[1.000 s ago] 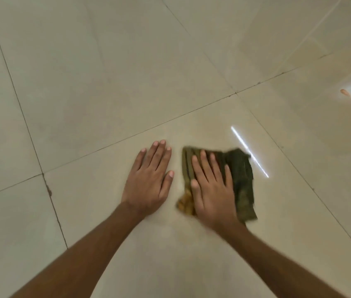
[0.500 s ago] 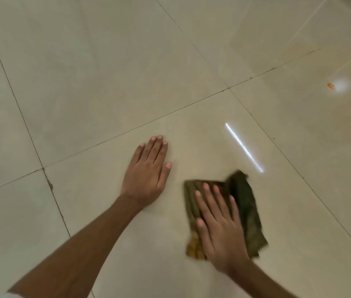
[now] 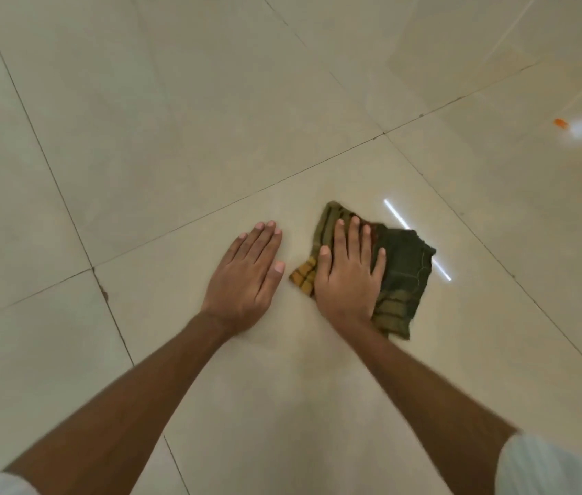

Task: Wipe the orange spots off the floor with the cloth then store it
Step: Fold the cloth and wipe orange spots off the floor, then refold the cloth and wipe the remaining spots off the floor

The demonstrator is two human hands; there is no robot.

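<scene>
A folded dark green and yellow checked cloth (image 3: 403, 273) lies on the glossy beige tiled floor (image 3: 175, 137), in the middle of the view. My right hand (image 3: 348, 276) presses flat on the cloth's left half, fingers spread and pointing away from me. Just left of it, my left hand (image 3: 246, 273) rests palm-down on the bare tile with its fingers together, holding nothing. One small orange spot (image 3: 560, 123) sits on the floor at the far right, beside a round light reflection. Whatever lies under the cloth is hidden.
Dark grout lines (image 3: 211, 212) cross the floor diagonally. A thin bright light streak (image 3: 395, 212) reflects off the tile beside the cloth. A chipped mark (image 3: 104, 292) shows in the grout at the left. White sleeve edges (image 3: 546, 466) appear at the bottom corners.
My right hand pulled the cloth toward me half a second ago and has now pushed it back away, next to the left hand. The left hand stayed planted.
</scene>
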